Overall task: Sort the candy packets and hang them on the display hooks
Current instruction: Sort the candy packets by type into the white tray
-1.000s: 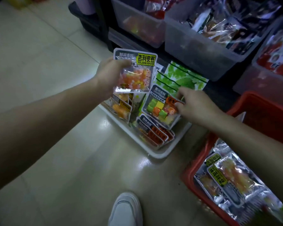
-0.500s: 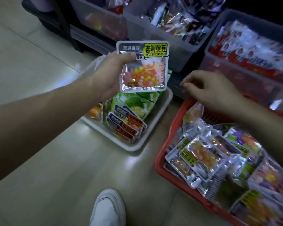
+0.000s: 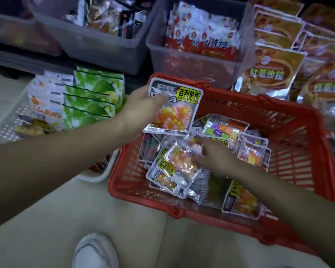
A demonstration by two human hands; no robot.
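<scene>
Two hands: apart; left hand (image 3: 141,111) pinches a jelly-bean packet (image 3: 174,109) by its top corner, right hand (image 3: 215,155) lies on the pile (image 3: 203,187), grip unclear.
Packets: heaped in the red basket (image 3: 259,100) on the floor (image 3: 143,238).
Advice: lift the matching packet (image 3: 179,161), stack it flat behind the held one.
</scene>
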